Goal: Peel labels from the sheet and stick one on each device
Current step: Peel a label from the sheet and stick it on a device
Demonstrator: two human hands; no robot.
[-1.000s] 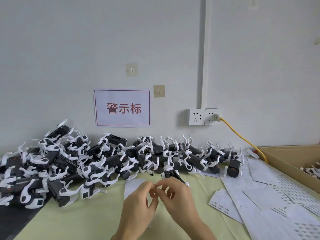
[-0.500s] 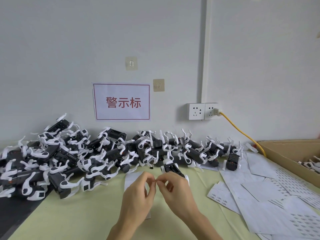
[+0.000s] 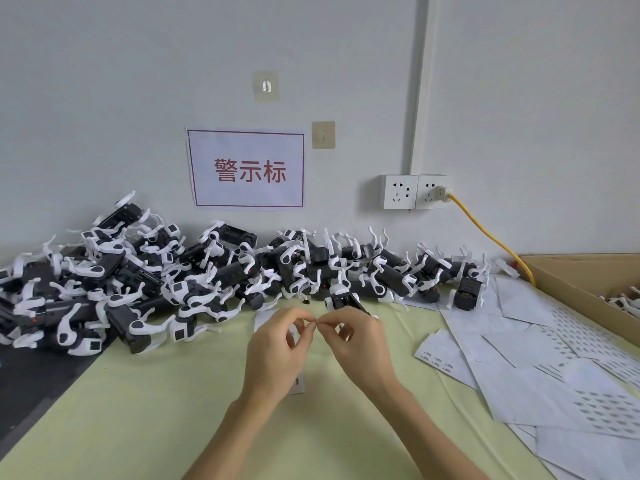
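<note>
My left hand (image 3: pixel 277 351) and my right hand (image 3: pixel 360 344) meet fingertip to fingertip above the yellow-green table (image 3: pixel 173 410), pinching a tiny label (image 3: pixel 316 322) between them. A white label sheet (image 3: pixel 268 315) lies under my left hand, mostly hidden, its lower corner showing near my wrist. One black-and-white device (image 3: pixel 341 299) lies just beyond my right hand's fingers. A long pile of the same devices (image 3: pixel 173 271) stretches along the wall.
Used white label sheets (image 3: pixel 540 358) cover the table's right side. A cardboard box (image 3: pixel 588 275) with more devices stands at the far right. A yellow cable (image 3: pixel 491 237) runs from the wall socket (image 3: pixel 415 191) toward the box. A black surface (image 3: pixel 31 375) lies at the left.
The hands stay together at the fingertips with only small finger movement. The view has tilted slightly, so the wall sign and devices sit a little higher in the frame.
</note>
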